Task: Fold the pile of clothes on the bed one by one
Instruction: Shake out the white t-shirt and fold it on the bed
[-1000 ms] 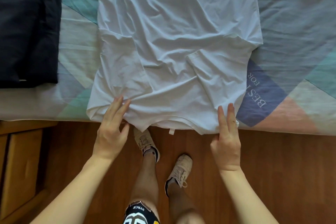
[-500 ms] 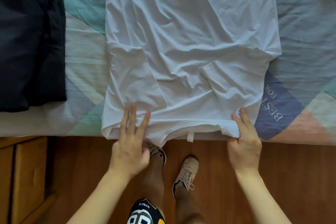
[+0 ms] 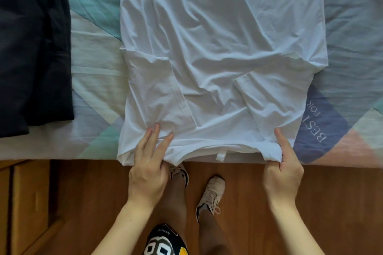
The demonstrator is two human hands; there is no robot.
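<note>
A white T-shirt (image 3: 217, 51) lies spread on the bed (image 3: 95, 76), both sleeves folded in over its body, its collar end with a small tag at the near edge. My left hand (image 3: 149, 163) grips the near left part of the shirt, fingers on top and thumb beneath the fabric. At the near right corner, my right hand (image 3: 284, 170) pinches the bunched edge, index finger stretched along the cloth.
Folded dark clothes (image 3: 31, 47) lie on the bed at the left. The patterned sheet carries printed letters (image 3: 317, 124) at the right. A wooden cabinet (image 3: 22, 203) stands by the bed at lower left. My feet in shoes (image 3: 211, 192) are on the wooden floor.
Both hands went from lying flat on the near edge to taking hold of it: the right now pinches the corner, the left has its thumb under the cloth.
</note>
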